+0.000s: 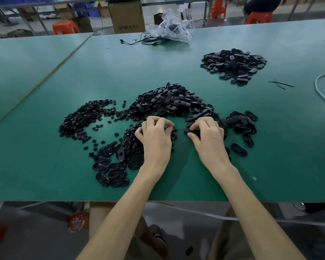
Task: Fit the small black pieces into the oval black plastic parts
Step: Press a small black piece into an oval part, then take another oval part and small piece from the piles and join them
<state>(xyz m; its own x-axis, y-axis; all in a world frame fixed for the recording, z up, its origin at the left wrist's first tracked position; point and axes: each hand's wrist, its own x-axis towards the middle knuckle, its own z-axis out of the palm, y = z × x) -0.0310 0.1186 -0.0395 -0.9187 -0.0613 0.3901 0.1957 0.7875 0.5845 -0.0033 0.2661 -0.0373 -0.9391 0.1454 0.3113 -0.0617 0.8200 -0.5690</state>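
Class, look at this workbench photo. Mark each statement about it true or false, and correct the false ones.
1. The right hand grips an oval black plastic part. True.
2. The table has a red top. False: the top is green.
3. A separate pile of oval parts lies on the far right part of the table. True.
4. The clear plastic bag lies at the table's near edge. False: it lies at the far edge.
5. The small black pieces lie mostly to the left of the left hand. True.
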